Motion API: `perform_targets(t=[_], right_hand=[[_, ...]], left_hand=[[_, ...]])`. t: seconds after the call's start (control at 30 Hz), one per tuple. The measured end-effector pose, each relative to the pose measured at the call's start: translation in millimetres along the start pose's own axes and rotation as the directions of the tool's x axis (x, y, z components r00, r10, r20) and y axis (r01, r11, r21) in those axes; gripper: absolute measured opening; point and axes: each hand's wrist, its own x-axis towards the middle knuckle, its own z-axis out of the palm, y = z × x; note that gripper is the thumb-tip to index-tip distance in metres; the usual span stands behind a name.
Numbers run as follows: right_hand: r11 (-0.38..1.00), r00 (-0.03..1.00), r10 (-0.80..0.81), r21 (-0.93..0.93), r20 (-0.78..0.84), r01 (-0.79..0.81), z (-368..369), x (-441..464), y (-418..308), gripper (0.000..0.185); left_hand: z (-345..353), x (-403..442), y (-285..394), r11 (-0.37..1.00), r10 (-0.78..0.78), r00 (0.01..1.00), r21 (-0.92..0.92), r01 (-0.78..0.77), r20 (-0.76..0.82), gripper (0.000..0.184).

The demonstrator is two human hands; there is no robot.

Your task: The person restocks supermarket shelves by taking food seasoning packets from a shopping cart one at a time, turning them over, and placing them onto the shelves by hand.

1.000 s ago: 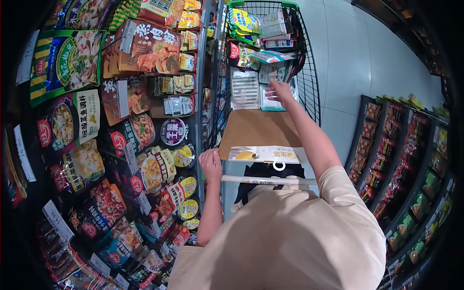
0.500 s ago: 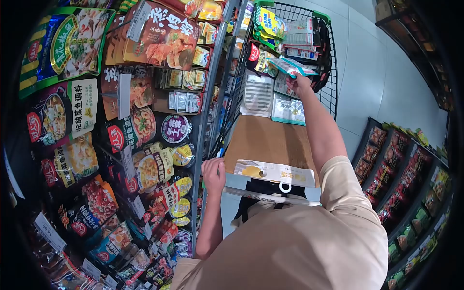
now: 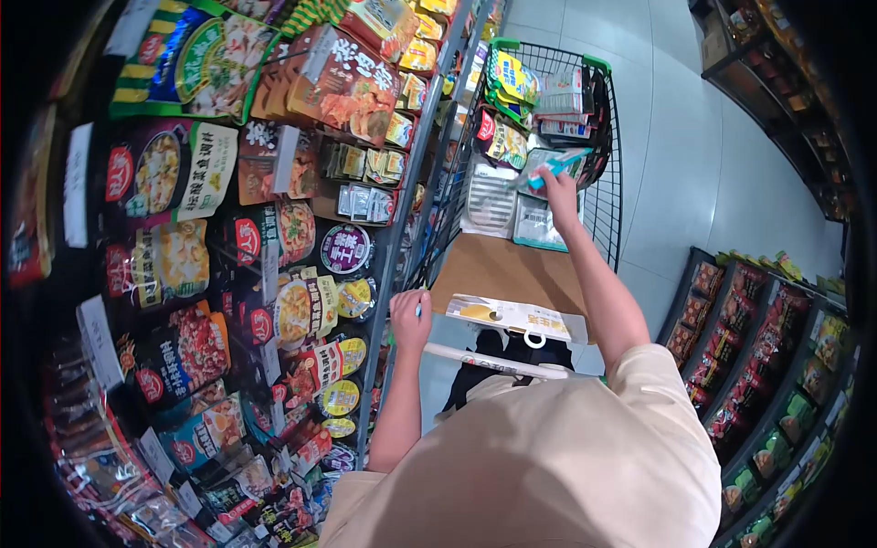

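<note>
My right hand [image 3: 560, 190] reaches into the shopping cart [image 3: 610, 173], closed on a flat packet with a teal edge [image 3: 551, 170]. The packet is tilted and smeared by motion. Beneath it lie a white packet with grey stripes [image 3: 491, 196] and a white packet with a teal border [image 3: 537, 225]. My left hand [image 3: 411, 317] is closed beside the shelf edge, left of the cart's white handle bar [image 3: 493, 361]. A small blue spot shows at its fingers; what it holds is not clear.
A brown board [image 3: 512, 274] with a printed white strip covers the cart's near part. Yellow packets [image 3: 514, 75] and other pouches fill its far end. Shelves of seasoning pouches [image 3: 187, 352] line the left; a rack of red and green packets [image 3: 758, 338] stands right.
My right hand has tipped the teal-edged packet from nearly flat to steeply tilted, drawing it slightly nearer. My left hand stays by the shelf edge. The shelf goods have shifted right in view.
</note>
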Motion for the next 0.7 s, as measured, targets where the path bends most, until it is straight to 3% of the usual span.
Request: perform_targets(t=[0.03, 0.07, 0.2, 0.27, 0.3, 0.37, 0.47, 0.5, 0.6, 0.67, 0.7], right_hand=[[0.995, 0.997, -0.064, -0.077, -0.035, 0.061, 8, -27, -21, 0.026], [0.998, 0.998, -0.066, 0.003, -0.015, 0.066, 12, -47, -27, 0.027], [0.995, 0.99, -0.102, 0.012, 0.096, 0.101, 22, -123, -60, 0.025], [0.995, 0.988, -0.094, 0.033, 0.12, 0.091, 36, -171, -86, 0.025], [0.996, 0.989, -0.05, 0.074, 0.141, 0.04, 43, -192, -99, 0.024], [0.995, 0.985, -0.016, 0.105, 0.17, -0.002, 58, -232, -125, 0.023], [0.991, 0.96, -0.012, 0.128, 0.281, -0.025, 79, -287, -160, 0.021], [0.989, 0.935, -0.001, 0.137, 0.356, -0.051, 85, -301, -169, 0.02], [0.997, 0.864, 0.03, 0.048, 0.502, -0.062, 105, -339, -189, 0.022], [0.991, 0.784, -0.023, -0.087, 0.621, 0.098, 119, -358, -194, 0.025], [0.979, 0.751, -0.048, -0.119, 0.659, 0.166, 125, -361, -190, 0.027]], left_hand=[[-1, 0, -2, 1.0, 0.001, 1.0, -0.006, -0.001, 0.0, 0.014], [-1, 2, 0, 1.0, 0.008, 1.0, -0.008, -0.008, -0.022, 0.014], [-3, 2, 3, 0.989, -0.084, 0.994, -0.129, 0.074, -0.076, 0.016], [-3, 3, 8, 0.916, -0.154, 0.987, -0.369, 0.157, 0.037, 0.031], [-9, 6, 20, 0.916, -0.144, 0.989, -0.376, 0.141, 0.022, 0.031], [-29, 6, 57, 0.945, 0.084, 0.995, -0.323, -0.061, 0.058, 0.056], [-45, -3, 79, 0.924, 0.142, 0.987, -0.368, -0.105, 0.074, 0.07], [-50, -7, 84, 0.924, 0.184, 0.983, -0.339, -0.178, -0.013, 0.069], [-65, -25, 81, 0.887, 0.125, 0.992, -0.448, -0.111, 0.001, 0.066], [-73, -38, 84, 0.906, 0.057, 0.993, -0.413, -0.096, -0.106, 0.061], [-73, -47, 76, 0.872, 0.034, 0.993, -0.481, -0.085, -0.114, 0.057]])
